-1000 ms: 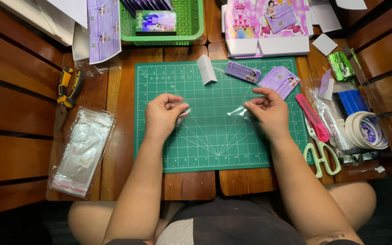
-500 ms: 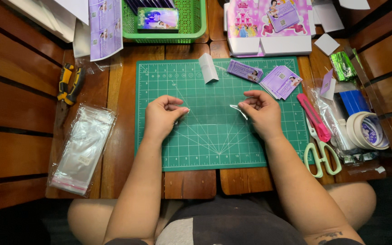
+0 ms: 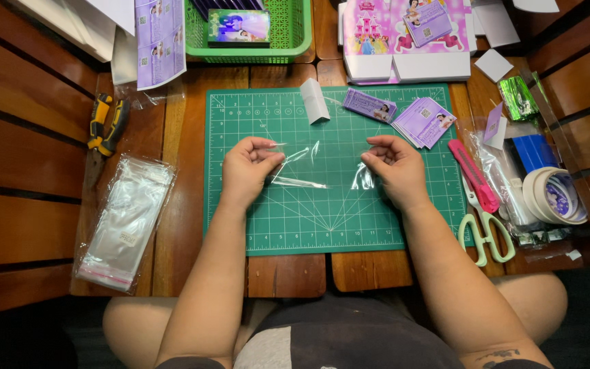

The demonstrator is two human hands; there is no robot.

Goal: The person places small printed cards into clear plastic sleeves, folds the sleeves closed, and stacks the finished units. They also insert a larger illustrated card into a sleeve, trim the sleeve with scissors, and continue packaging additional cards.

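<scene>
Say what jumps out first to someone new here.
The green cutting mat at the table's centre, where the left hand and right hand stretch a clear plastic sleeve between them. Next, the pink printed box at top right and the green basket top centre.

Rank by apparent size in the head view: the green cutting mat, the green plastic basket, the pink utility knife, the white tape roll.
1. Green cutting mat, clearly largest.
2. Green plastic basket, though partly cut off by the frame.
3. Pink utility knife and white tape roll: similar, unsure.
</scene>
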